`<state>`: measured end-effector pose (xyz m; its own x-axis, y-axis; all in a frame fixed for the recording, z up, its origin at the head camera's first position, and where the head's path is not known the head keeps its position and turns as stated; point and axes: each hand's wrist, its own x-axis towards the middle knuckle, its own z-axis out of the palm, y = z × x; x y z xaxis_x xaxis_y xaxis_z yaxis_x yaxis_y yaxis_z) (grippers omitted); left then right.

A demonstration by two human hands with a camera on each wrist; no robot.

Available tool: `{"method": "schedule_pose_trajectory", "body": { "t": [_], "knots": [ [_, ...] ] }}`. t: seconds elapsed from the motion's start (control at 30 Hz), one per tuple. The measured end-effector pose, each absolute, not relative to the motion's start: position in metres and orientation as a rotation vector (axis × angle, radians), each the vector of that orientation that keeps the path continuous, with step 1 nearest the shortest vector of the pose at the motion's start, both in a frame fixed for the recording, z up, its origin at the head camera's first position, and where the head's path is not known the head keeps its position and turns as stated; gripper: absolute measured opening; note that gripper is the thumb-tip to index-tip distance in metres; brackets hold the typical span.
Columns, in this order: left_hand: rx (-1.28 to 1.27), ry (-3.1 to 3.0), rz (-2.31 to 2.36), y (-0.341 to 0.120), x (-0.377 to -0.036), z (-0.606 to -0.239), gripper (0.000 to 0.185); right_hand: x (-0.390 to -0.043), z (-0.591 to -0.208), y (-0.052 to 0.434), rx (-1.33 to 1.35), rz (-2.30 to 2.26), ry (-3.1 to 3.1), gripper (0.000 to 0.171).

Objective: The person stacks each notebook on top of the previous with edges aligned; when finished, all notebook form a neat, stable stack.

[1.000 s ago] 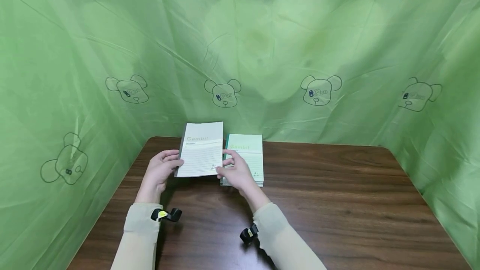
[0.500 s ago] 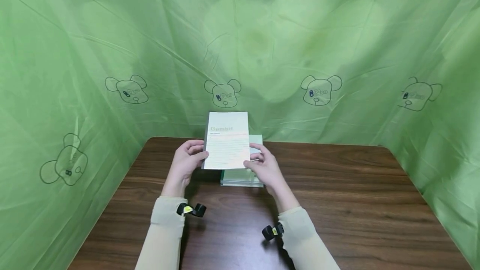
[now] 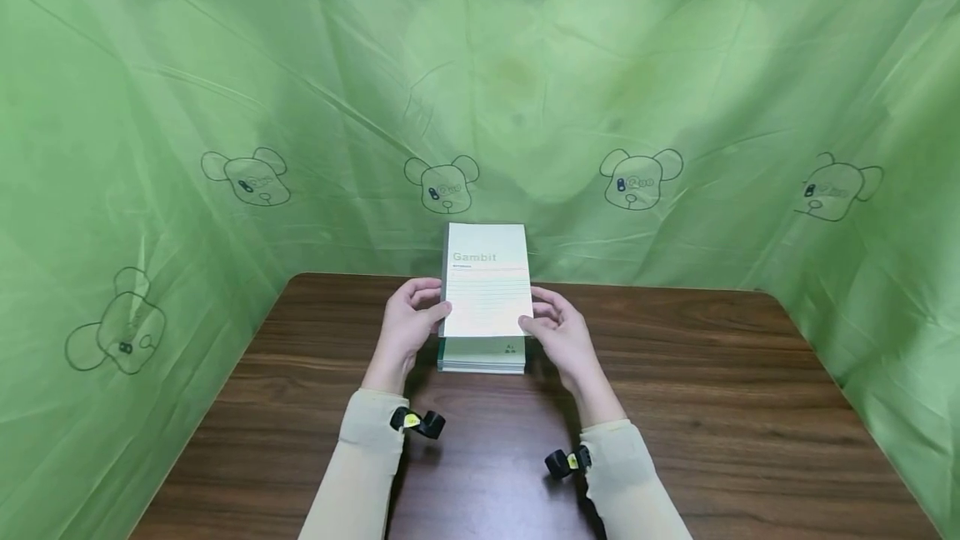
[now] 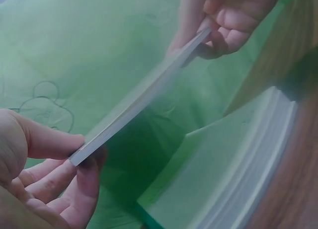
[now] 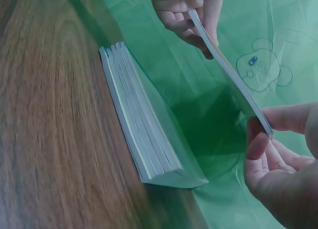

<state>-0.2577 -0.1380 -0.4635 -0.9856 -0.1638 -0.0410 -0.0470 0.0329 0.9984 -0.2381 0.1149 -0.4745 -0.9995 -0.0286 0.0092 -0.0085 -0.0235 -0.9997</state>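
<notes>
Now both hands' grip holds notebook (image 3: pixel 487 286) above stack (image 3: pixel 482 357)

"Gambit" on the notebook (image 3: pixel 486 282)

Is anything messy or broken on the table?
Nothing stands out. The stack of notebooks lies neat on the table, and both hands hold one flat, undamaged notebook in the air above it.

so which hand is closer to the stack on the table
Neither clearly: both hold the raised notebook above the stack. The left hand pinches its left edge, the right hand its right edge, each just outside the stack's sides, not touching it.
</notes>
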Motion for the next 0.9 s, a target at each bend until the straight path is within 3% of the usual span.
{"method": "schedule_pose_trajectory", "body": {
  "t": [0.43,0.9],
  "knots": [
    [0.204,-2.190,-2.135,-0.132,-0.258,-0.478,0.048,-0.236,-0.486,0.123,-0.051,-2.188,2.196,0.067],
    [0.247,-2.370,-2.049,-0.140,-0.261,-0.495,0.042,-0.240,-0.503,0.119,-0.015,-2.099,2.220,0.065]
  ]
}}
